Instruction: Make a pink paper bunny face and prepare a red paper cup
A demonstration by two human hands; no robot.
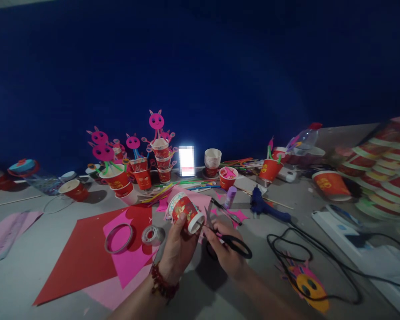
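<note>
My left hand [176, 250], with a beaded bracelet at the wrist, is closed round a red printed paper cup [183, 209]. The cup is tilted on its side, its white base turned toward my right hand [227, 254]. That hand grips a pair of scissors [239, 245] with black handles. Their blades are spread apart, with one tip at the cup's base; whether it has pierced the base I cannot tell. Behind the cup lies a pink paper sheet [202, 201]. A purple glue stick [231, 197] stands beyond my right hand.
Red paper [76, 253], a tape ring [118, 238] and a clear tape roll [150, 234] lie left. Stacked cups with pink paper figures [156, 121] stand behind, near a lit phone [186, 161]. At right are a blue glue gun [265, 206], its cord and a power strip [346, 249].
</note>
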